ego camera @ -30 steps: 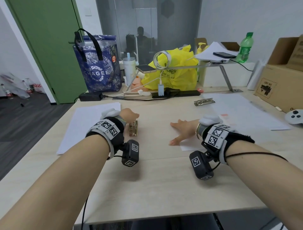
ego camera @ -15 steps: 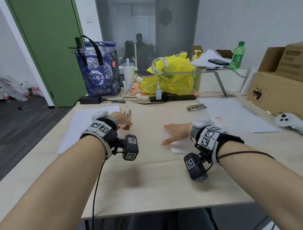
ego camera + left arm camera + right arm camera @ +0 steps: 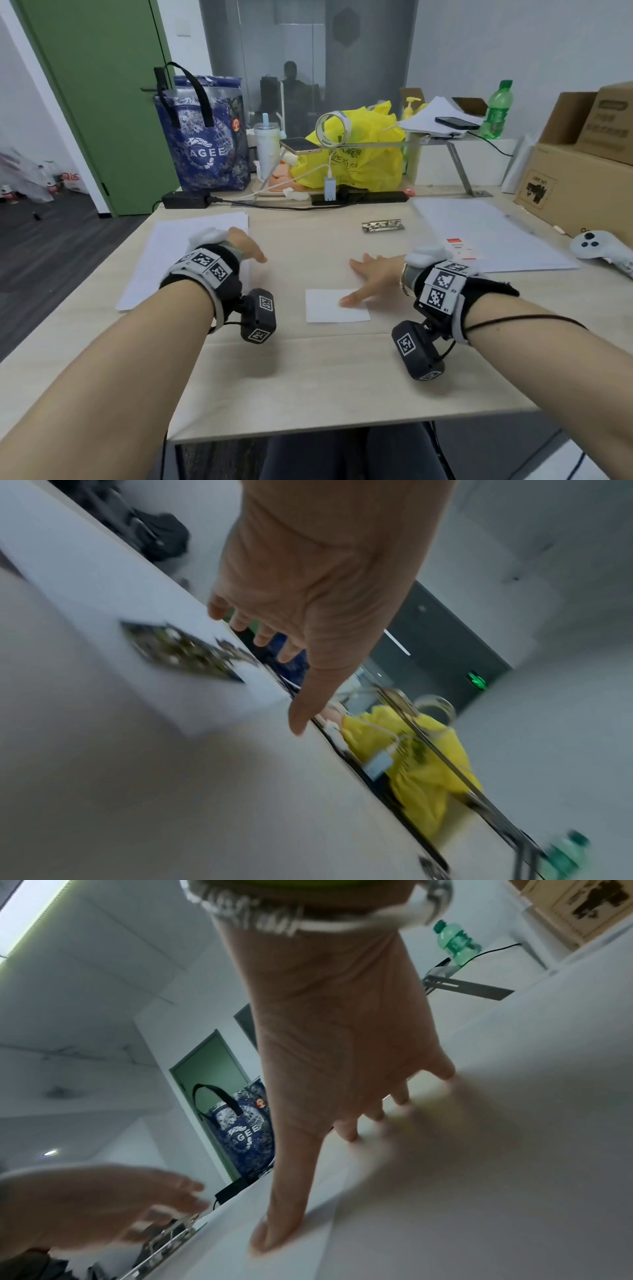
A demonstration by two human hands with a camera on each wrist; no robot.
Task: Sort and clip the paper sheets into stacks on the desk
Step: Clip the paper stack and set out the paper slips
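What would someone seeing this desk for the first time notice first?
Probably the two forearms reaching in from the near edge: the right hand lies open with its thumb on a small white paper slip at the desk's middle, while the left hand hovers open over the white paper stack on the left. Behind them, the bright yellow plastic bag and the blue patterned tote bag stand out at the far edge.

Paper stack (image 3: 178,253) left on desk (image 3: 308,370), small slip (image 3: 329,310) centre, clip (image 3: 383,226) behind it, sheets (image 3: 479,233) right.
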